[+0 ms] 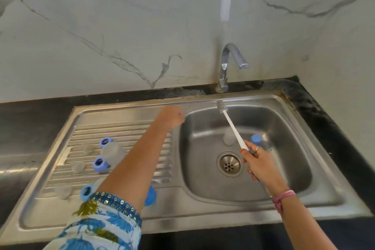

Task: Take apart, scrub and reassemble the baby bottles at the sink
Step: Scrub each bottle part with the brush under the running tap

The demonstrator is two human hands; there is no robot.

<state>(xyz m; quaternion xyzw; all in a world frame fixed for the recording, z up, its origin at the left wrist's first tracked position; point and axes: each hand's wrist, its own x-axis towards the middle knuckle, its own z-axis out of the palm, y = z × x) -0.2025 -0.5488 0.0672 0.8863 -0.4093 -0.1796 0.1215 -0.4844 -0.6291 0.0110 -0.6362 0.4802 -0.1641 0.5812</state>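
Observation:
My right hand [257, 160] grips the white handle of a bottle brush [233, 126] over the sink basin [284, 128], with the bristle head up near the back rim. Just behind that hand in the basin sit a blue-topped bottle part [256, 139] and a clear piece [228, 138]. My left hand [171, 116] reaches over the drainboard to the basin's left rim, its fingers hidden behind the back of the hand. On the drainboard [142, 119] lie a clear bottle [112, 151], blue screw rings [99, 163], clear teats [78, 166] and a blue cap [150, 197].
A chrome faucet [229, 63] stands at the back of the basin, with no water running. The drain [229, 164] is in the basin's middle. Black countertop [30, 119] surrounds the steel sink, and a marble wall rises behind it.

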